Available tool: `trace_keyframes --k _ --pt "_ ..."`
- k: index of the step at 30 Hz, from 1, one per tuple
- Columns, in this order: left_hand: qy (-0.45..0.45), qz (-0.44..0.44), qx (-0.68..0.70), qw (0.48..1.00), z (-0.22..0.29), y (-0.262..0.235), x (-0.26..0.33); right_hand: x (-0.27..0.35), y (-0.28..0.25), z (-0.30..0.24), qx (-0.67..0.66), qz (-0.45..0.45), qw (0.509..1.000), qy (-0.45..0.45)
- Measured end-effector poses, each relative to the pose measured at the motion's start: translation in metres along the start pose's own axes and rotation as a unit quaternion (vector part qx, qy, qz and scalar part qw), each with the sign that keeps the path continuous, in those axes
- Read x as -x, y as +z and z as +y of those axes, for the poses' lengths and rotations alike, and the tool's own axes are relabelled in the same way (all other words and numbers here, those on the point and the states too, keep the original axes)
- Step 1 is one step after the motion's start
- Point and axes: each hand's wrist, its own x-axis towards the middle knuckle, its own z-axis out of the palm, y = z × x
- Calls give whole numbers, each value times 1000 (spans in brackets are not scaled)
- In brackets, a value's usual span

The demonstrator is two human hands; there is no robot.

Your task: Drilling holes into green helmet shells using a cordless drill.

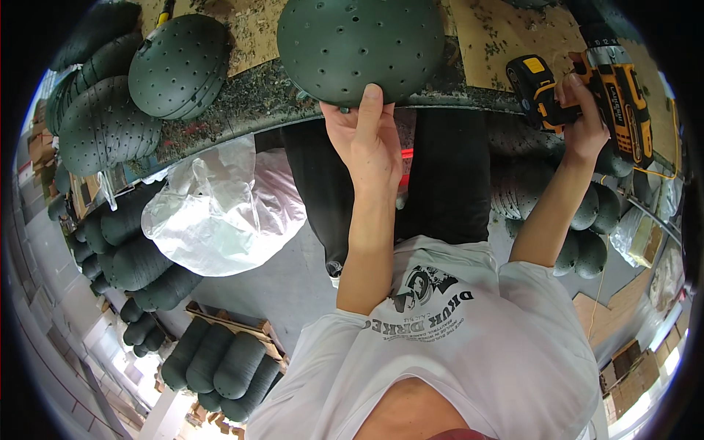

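A dark green domed shell (361, 48) dotted with small holes sits at the near edge of the workbench (253, 95). My left hand (363, 132) grips its near rim, thumb on top and fingers underneath, partly hidden. Off to the right, my right hand (584, 121) is wrapped around the handle of a yellow and black cordless drill (623, 110). The drill's chuck points toward the far side, and its battery lies left of the hand. Shell and drill are apart.
Stacked green shells (180, 66) stand on the bench at the left, a yellow-handled tool behind them. Green scraps litter the bench. A white plastic bag (220, 213) hangs below its edge. More stacks fill the floor, some on a wooden pallet (238, 323). A yellow cord (671, 174) runs at right.
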Motion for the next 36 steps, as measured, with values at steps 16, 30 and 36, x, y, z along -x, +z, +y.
trace_keyframes --k 16,30,36 --pt "-35 -63 127 989 12 -12 1 1 8 -3 48 1 999 14" --pt "-49 -78 130 987 21 -23 1 0 10 -5 11 12 999 37" --pt "-48 -75 112 990 22 -23 2 -1 6 -2 -4 15 999 46"
